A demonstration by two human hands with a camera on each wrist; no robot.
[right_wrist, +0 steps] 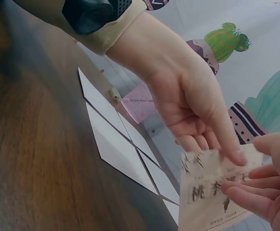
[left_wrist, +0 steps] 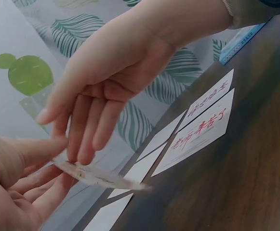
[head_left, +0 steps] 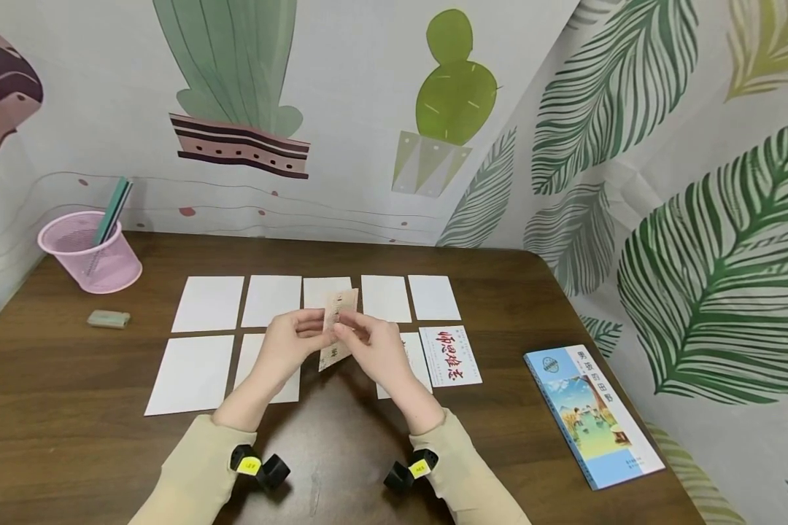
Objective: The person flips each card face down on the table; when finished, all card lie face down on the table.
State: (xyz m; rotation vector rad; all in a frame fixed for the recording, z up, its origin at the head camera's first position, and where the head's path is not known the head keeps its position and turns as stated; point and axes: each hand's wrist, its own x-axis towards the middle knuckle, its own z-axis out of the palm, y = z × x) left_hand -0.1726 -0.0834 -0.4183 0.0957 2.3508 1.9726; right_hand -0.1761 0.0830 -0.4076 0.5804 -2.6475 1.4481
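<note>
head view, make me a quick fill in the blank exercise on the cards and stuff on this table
1. Both hands hold one printed card ____ the table.
2. The pen holder at the far left is ____ in colour.
3. The book lies to the ____ of the rows of cards.
4. The face-up card on the table bears ____ writing.

Missing words: above; pink; right; red
</note>
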